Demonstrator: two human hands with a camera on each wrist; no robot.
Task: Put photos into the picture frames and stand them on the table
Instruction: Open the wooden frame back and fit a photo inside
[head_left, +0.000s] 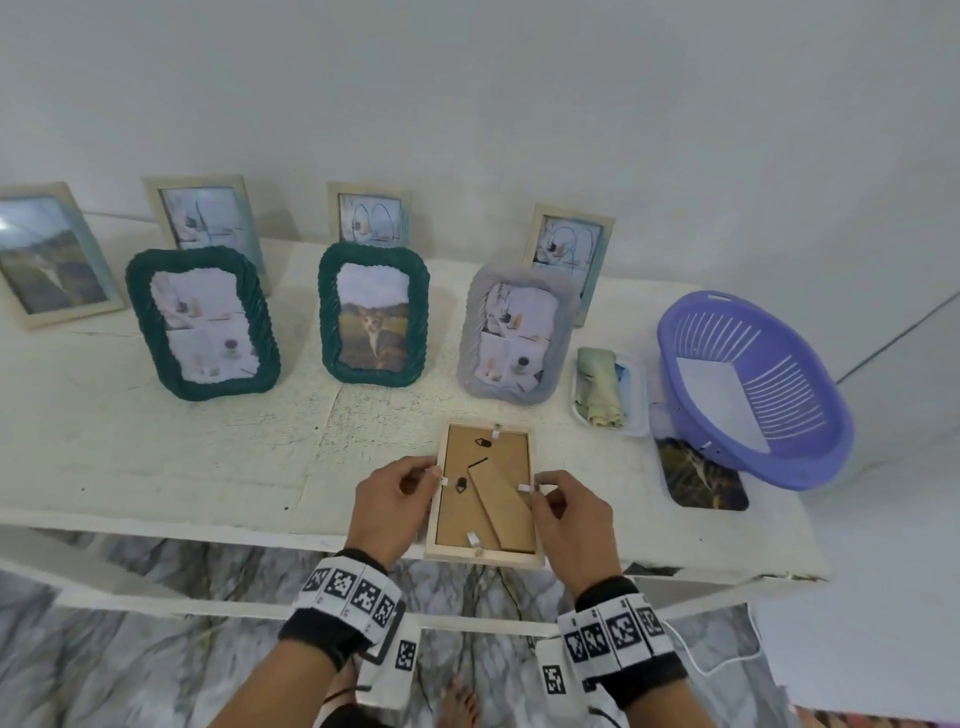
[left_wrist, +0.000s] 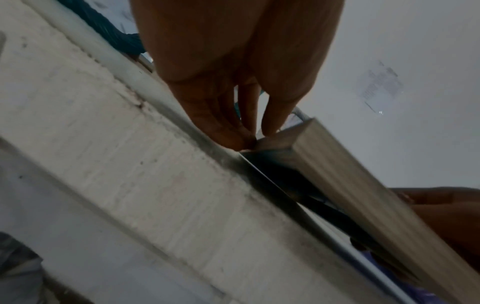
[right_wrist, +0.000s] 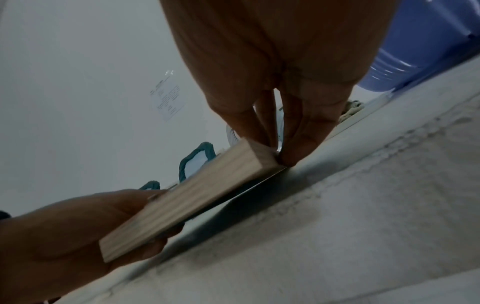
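Note:
A light wooden picture frame (head_left: 506, 452) lies face down at the table's front edge, its brown backing board and folded stand facing up. Its near end juts past the edge. My left hand (head_left: 434, 475) pinches the frame's left side by a small metal tab. My right hand (head_left: 540, 491) pinches the right side the same way. The left wrist view shows my left hand (left_wrist: 246, 131) with its fingertips curled on the frame (left_wrist: 337, 174). In the right wrist view my right hand (right_wrist: 280, 148) holds the frame (right_wrist: 187, 201) at its corner. A loose landscape photo (head_left: 701, 480) lies at the right.
Several frames with photos stand along the back and middle of the white table (head_left: 156, 457). At the right, a purple basket (head_left: 753, 389) leans on the loose photo, beside a white tray (head_left: 636, 410) with a folded cloth. The wall runs behind the table.

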